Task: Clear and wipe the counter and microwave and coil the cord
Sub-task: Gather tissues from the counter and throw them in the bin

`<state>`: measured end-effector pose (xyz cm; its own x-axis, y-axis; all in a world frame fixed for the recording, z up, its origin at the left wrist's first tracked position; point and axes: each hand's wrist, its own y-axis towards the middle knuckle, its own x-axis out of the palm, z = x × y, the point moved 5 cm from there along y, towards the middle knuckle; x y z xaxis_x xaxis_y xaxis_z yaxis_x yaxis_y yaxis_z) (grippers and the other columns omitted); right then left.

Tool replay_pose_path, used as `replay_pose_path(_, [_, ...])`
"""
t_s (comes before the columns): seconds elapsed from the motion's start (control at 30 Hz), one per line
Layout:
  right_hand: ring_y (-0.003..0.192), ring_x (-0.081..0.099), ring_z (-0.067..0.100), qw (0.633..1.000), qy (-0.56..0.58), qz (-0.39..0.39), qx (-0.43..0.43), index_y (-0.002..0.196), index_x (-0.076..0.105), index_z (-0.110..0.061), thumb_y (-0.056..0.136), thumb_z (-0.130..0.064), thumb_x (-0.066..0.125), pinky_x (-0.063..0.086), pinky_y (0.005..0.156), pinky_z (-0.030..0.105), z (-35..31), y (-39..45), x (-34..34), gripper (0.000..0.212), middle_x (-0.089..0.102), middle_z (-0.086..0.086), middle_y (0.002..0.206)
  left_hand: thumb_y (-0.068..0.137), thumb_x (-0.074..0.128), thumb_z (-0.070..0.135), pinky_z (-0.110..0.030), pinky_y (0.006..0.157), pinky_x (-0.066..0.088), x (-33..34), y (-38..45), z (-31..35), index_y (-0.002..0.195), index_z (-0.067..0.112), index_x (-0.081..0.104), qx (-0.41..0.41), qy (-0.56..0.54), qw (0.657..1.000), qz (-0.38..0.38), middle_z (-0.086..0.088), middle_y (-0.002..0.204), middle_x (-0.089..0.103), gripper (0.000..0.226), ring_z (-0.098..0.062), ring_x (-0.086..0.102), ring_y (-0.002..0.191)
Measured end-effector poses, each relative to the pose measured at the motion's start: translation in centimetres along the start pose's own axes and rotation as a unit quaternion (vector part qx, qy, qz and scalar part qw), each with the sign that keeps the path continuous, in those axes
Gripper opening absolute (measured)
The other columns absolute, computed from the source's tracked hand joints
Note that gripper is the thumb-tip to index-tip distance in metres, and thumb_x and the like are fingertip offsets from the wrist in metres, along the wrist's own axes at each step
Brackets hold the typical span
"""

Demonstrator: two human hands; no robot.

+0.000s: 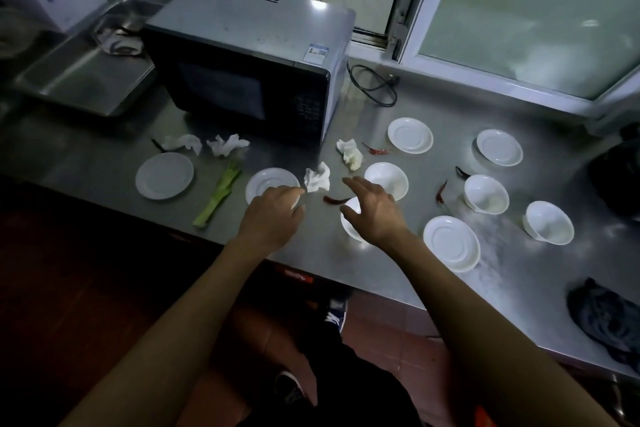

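Left hand: I pinch a crumpled tissue.
Right hand: fingers spread, hovering above a bowl.

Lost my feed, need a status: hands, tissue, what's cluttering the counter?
Left hand pinching crumpled tissue. Right hand open above a bowl. Counter cluttered: plates, bowls, chilies, more tissues. Cord uncoiled beside microwave.

Counter: microwave at rear left; cord looped on the counter just right of it; tray to its left. Before the microwave: two crumpled tissues, a plate and a vegetable stalk. Right half: plates and bowls scattered, chillies between them. Cloth at the near right edge.
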<state>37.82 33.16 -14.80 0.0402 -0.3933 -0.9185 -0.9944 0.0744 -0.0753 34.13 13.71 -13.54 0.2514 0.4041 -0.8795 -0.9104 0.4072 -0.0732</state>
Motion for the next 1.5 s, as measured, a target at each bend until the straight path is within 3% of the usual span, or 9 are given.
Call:
replay_pose_path(0.17, [0.135, 0.043, 0.031, 0.999, 0.024, -0.016, 0.016, 0.148, 0.042, -0.022, 0.095, -0.035, 0.060, 0.036, 0.105, 0.047, 3.0, 4.3, 0.4, 0.058, 0.044, 0.006, 0.153, 0.099, 0.051, 0.025, -0.037, 0.100, 0.039, 1.7, 5.3, 0.5, 0.138, 0.017, 0.053, -0.001, 0.004, 0.999, -0.039, -0.005, 0.134, 0.058, 0.040, -0.024, 0.050, 0.123])
replay_pose_path(0.4, [0.129, 0.050, 0.031, 0.998, 0.051, -0.028, 0.021, 0.144, 0.046, -0.019, 0.092, -0.031, 0.066, 0.041, 0.106, 0.051, 6.3, 9.0, 1.3, 0.057, 0.052, 0.006, 0.145, 0.094, 0.060, 0.028, -0.040, 0.095, 0.048, 5.4, 10.7, 0.1, 0.134, 0.019, 0.057, -0.019, 0.001, 0.998, -0.058, -0.001, 0.130, 0.062, 0.041, -0.024, 0.058, 0.117])
replay_pose_path(0.67, [0.139, 0.039, 0.030, 0.997, 0.053, -0.050, 0.020, 0.144, 0.046, -0.021, 0.093, -0.029, 0.063, 0.035, 0.112, 0.048, 8.3, 14.1, 3.2, 0.055, 0.043, 0.006, 0.153, 0.084, 0.056, 0.031, -0.043, 0.076, 0.052, 8.9, 14.7, -1.5, 0.130, 0.019, 0.057, 0.019, 0.041, 0.996, -0.072, -0.004, 0.117, 0.060, 0.047, -0.028, 0.055, 0.105])
replay_pose_path(0.83, [0.140, 0.036, 0.031, 0.998, 0.021, -0.052, 0.022, 0.146, 0.043, -0.021, 0.093, -0.025, 0.061, 0.034, 0.111, 0.046, 9.1, 17.1, 4.8, 0.057, 0.038, 0.008, 0.156, 0.081, 0.063, 0.028, -0.043, 0.080, 0.048, 11.1, 17.1, -2.5, 0.135, 0.019, 0.052, 0.031, 0.110, 0.988, -0.101, -0.005, 0.130, 0.053, 0.056, -0.030, 0.047, 0.116])
replay_pose_path(1.07, [0.139, 0.034, 0.033, 0.996, -0.019, -0.073, 0.045, 0.146, 0.041, -0.021, 0.093, -0.020, 0.057, 0.033, 0.109, 0.046, 9.3, 19.7, 6.9, 0.056, 0.034, 0.008, 0.157, 0.074, 0.070, 0.017, -0.049, 0.090, 0.045, 12.5, 18.3, -3.3, 0.137, 0.018, 0.052, 0.049, 0.112, 0.986, -0.118, -0.008, 0.135, 0.052, 0.065, -0.033, 0.047, 0.120])
replay_pose_path(1.33, [0.119, 0.045, 0.033, 0.995, -0.016, -0.065, 0.069, 0.145, 0.042, -0.018, 0.090, -0.004, 0.053, 0.046, 0.096, 0.046, 8.9, 21.0, 8.2, 0.058, 0.047, 0.005, 0.144, 0.073, 0.068, 0.011, -0.044, 0.083, 0.045, 13.1, 19.5, -4.1, 0.119, 0.018, 0.064, 0.090, 0.097, 0.987, -0.086, -0.006, 0.112, 0.060, 0.046, -0.031, 0.053, 0.106])
replay_pose_path(1.5, [0.118, 0.048, 0.032, 0.993, -0.014, -0.072, 0.088, 0.140, 0.050, -0.015, 0.093, -0.003, 0.056, 0.048, 0.091, 0.043, 9.1, 21.2, 8.5, 0.048, 0.053, 0.008, 0.139, 0.071, 0.069, 0.005, -0.041, 0.075, 0.046, 13.3, 20.0, -4.5, 0.104, 0.014, 0.071, 0.097, 0.059, 0.991, -0.066, -0.008, 0.099, 0.065, 0.034, -0.034, 0.058, 0.095])
